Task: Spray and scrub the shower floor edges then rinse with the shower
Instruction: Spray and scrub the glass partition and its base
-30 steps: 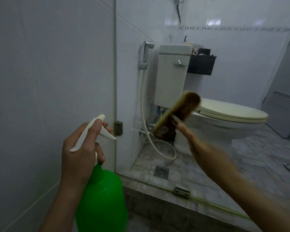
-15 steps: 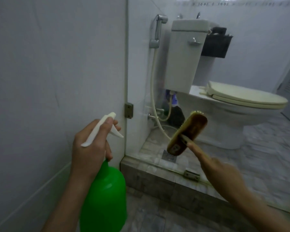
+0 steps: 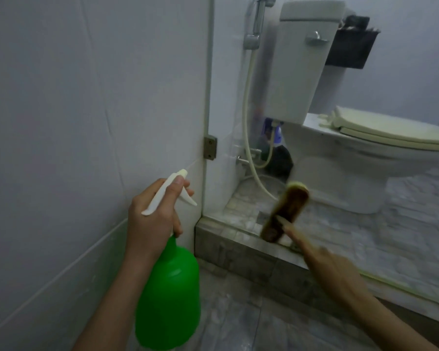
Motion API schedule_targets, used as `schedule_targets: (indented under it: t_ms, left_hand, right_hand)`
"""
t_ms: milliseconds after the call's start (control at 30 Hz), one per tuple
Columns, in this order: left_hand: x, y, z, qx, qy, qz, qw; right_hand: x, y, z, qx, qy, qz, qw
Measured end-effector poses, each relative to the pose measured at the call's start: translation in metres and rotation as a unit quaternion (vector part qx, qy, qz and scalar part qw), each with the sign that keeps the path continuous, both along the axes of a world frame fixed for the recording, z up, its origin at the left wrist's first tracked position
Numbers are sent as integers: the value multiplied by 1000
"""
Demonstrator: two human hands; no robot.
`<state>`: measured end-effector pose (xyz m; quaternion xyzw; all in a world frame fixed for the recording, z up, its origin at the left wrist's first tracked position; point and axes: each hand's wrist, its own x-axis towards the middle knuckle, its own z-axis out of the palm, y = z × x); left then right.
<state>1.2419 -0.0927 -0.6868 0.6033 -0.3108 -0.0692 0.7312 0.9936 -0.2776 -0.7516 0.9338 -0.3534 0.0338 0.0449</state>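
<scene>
Left hand: your left hand (image 3: pixel 152 219) sits at lower centre of the frame, fingers wrapped around the neck of the spray bottle (image 3: pixel 170 295), with the index finger lying along the top of the white trigger head.
Spray bottle: smooth, glossy green plastic with a rounded body that hangs upright below your fist; the nozzle points towards the upper right.
Right hand: your right hand (image 3: pixel 332 269), at lower right, is blurred; its long fingers hold the lower end of the scrub brush (image 3: pixel 285 214).
Scrub brush: oblong with rounded ends, a brown back and a pale edge at the top, tilted above the curb.
Curb: the raised curb (image 3: pixel 233 252) is mottled grey stone and runs from the centre to the lower right.
Shower floor: the shower floor (image 3: pixel 238 312) is grey marbled tile, at bottom centre.
Wall: the wall (image 3: pixel 86 97) is flat pale tile filling the left of the frame, with a small metal bracket (image 3: pixel 210 148) at its corner.
Toilet: the toilet (image 3: pixel 340 160) is glossy white ceramic with a cream lid, at upper right; a ribbed cream hose (image 3: pixel 246 97) hangs beside its tank.
</scene>
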Motion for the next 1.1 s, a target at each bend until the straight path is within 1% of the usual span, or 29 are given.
schedule_targets:
  t_ms: [33,67,100,133,200,267,333,400,433,467,533,567,633,667,700,767,833,867,933,1033,1100]
  left_hand:
    - [0,0,-4,9,-1,-2,1000]
    - [0,-1,-7,18,-6,-4,1000]
    - [-2,-3,-10,27,-12,-6,1000]
    - [-3,-5,-13,34,-18,-5,999]
    - [-5,-8,-18,32,-14,-6,999]
    - [-6,-10,-21,19,6,-2,1000]
    - [-9,-11,-23,11,22,4,1000]
    - [-9,-9,-27,15,27,6,1000]
    - [-10,-10,-29,21,25,6,999]
    - [-11,-9,-32,28,21,6,999]
    - [-13,-10,-36,42,14,5,999]
    - [-14,-11,-38,48,8,5,999]
    - [-16,-14,-38,52,-6,3,999]
    - [-16,-16,-37,52,-7,2,999]
    - [-17,-18,-37,49,-2,1,999]
    - [-19,-20,-37,40,13,-3,999]
    - [-20,-21,-41,42,14,-5,999]
    - [-20,-23,-44,47,13,-8,999]
    - [-22,-27,-48,55,13,-18,998]
    - [-24,-32,-52,73,8,-31,997]
    - [-26,-35,-53,85,-1,-44,995]
  right_hand:
    - [27,2,4,13,-34,31,999]
    - [63,3,9,2,-65,63,996]
    - [98,2,12,-31,-84,90,992]
    - [127,4,19,-45,-96,103,989]
    - [150,-2,25,-54,-69,104,991]
    - [114,-11,19,-78,-18,94,992]
    - [50,-18,3,-77,36,51,995]
    - [20,-13,-2,-65,59,3,996]
    - [26,-7,-2,-51,48,0,998]
    - [45,-2,1,-36,17,20,999]
    - [105,6,0,-24,-42,61,997]
    - [135,10,1,-13,-56,71,996]
    - [167,11,6,-27,-54,91,994]
    - [160,9,5,-31,-44,92,994]
    - [137,5,2,-26,-32,86,995]
    - [62,-3,-15,-19,5,49,999]
    - [-4,-11,-32,-31,54,-21,998]
    - [-20,-11,-38,-30,71,-54,996]
    - [-9,-6,-39,-20,72,-60,995]
    - [73,3,-32,18,-1,24,1000]
    - [116,8,-27,30,-9,57,998]
